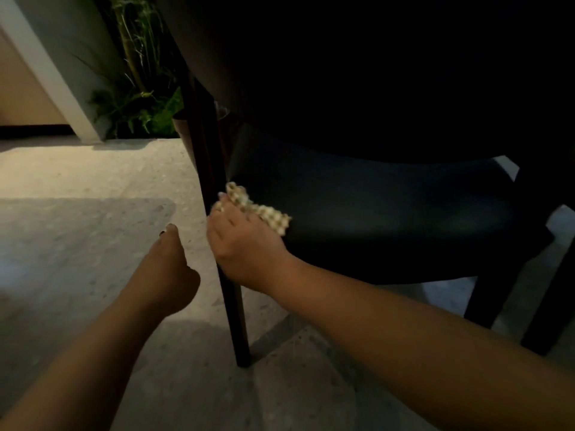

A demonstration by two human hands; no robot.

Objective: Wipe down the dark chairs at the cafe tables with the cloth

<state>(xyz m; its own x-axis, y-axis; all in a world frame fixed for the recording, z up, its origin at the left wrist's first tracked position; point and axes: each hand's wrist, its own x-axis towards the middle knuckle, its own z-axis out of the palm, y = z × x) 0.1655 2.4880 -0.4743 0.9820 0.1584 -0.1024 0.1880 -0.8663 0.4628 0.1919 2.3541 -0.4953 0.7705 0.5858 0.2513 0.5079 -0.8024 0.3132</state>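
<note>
The left hand (pixel 169 269) is hovering over the speckled grey stone floor (pixel 77 244) beside the dark chair's wooden leg (pixel 228 290), fingers loosely together, holding nothing. The right hand (pixel 245 244) is pressing the cream checked cloth (pixel 258 209) onto the dark chair's padded black seat (pixel 389 219) at its left edge, fingers curling over the cloth.

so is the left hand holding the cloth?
No, the right hand presses the checked cloth on the chair seat; left hand holds nothing.

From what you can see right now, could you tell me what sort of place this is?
Probably an indoor cafe or dining area: a dark chair tucked under a table, a speckled stone floor, and green plants by the wall.
</note>
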